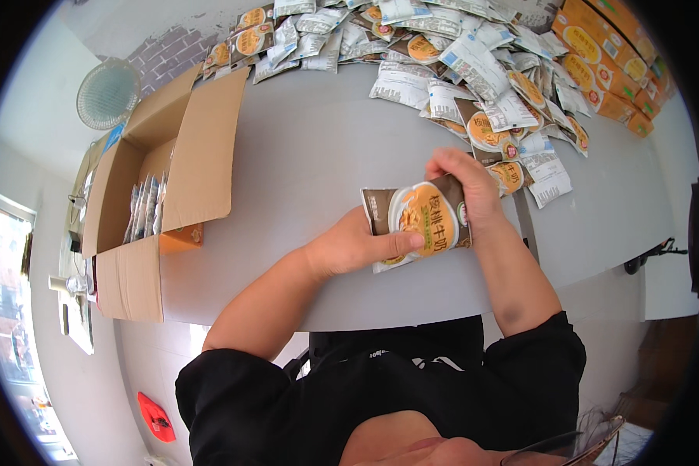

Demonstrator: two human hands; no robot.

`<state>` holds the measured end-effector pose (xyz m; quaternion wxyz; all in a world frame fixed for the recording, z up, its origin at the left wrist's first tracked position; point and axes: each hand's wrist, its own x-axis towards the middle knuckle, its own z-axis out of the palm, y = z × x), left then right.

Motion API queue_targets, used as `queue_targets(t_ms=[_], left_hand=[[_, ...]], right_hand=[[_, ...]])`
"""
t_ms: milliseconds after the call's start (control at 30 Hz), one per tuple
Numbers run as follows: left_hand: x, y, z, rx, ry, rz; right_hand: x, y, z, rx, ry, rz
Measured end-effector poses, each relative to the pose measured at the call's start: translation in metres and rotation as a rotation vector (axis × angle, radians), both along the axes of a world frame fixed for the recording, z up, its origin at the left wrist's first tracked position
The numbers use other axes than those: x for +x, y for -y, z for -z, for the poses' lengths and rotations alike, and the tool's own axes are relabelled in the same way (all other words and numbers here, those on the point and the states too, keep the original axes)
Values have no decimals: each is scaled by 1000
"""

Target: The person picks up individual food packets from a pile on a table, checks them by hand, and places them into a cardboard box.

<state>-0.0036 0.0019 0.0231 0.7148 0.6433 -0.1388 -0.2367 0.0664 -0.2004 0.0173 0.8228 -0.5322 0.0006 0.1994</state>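
Note:
A brown and orange food packet [437,218] is held above the grey table [303,163]. My left hand [364,242] grips its left side, the thumb lying across the front. At the packet's right upper edge is my right hand [469,183], its fingers curled behind or over the top; how firmly it holds is partly hidden. Just beyond my right hand, a large pile of similar packets [422,84] spreads over the far side of the table, some showing silvery white backs, others brown and orange fronts. To the left, an open cardboard box [201,157] holds several packets [145,207] standing on edge.
Orange printed cartons [611,64] are stacked at the far right. Another orange carton [182,237] sits beside the cardboard box, partly under its flap. A round glass-like dish or basket [109,93] is behind the box. A dark cable [658,250] lies at the right table edge.

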Motion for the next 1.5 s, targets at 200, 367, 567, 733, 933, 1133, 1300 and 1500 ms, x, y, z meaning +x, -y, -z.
queue_targets(t_ms=[200, 367, 567, 733, 933, 1133, 1300, 1500], left_hand=[[-5, 9, 9, -41, 38, -386], [4, 2, 1, -113, 40, -472], [-5, 3, 12, -51, 337, -363], [-10, 5, 9, 48, 505, -379], [-11, 2, 6, 338, 832, -348], [-10, 5, 5, 435, 1088, -360], [-12, 7, 14, 303, 779, -385], [-10, 5, 14, 164, 521, -389]], right_hand=[[4, -12, 9, 37, 96, 13], [-8, -17, 0, -217, 296, -133], [-15, -13, -10, -94, 284, -251], [-17, -11, -5, -118, 462, -232], [-18, -11, -2, -227, 513, -143], [-19, -12, -6, -277, 530, -141], [-16, -15, -7, -191, 300, -166], [-19, -15, -7, -264, 408, -195]])
